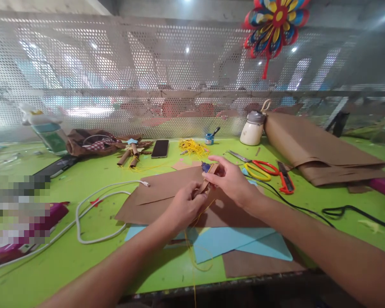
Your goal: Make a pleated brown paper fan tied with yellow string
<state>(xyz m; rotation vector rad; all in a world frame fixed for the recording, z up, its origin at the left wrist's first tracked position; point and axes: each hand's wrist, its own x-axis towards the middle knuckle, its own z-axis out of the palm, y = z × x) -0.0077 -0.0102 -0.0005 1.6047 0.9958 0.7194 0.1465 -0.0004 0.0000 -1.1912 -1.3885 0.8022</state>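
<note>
My left hand (pixel 184 206) is closed round the lower end of a small rolled brown paper tube (pixel 205 185), held just above the brown paper sheets (pixel 157 192). My right hand (pixel 231 179) pinches the tube's upper end, where a small blue piece (pixel 205 167) shows. A thin yellow thread (pixel 192 244) hangs from the tube down over the light blue paper (pixel 231 241) near the front edge of the green table (pixel 83 261).
Scissors with red and yellow handles (pixel 258 167), a red cutter (pixel 286 181), a white bottle (pixel 252 128), stacked brown paper (pixel 317 149), a phone (pixel 160 148), a yellow thread pile (pixel 192 146), finished paper rolls (pixel 130 156), a white cable (pixel 93 214) and a black cable (pixel 340 211) lie around.
</note>
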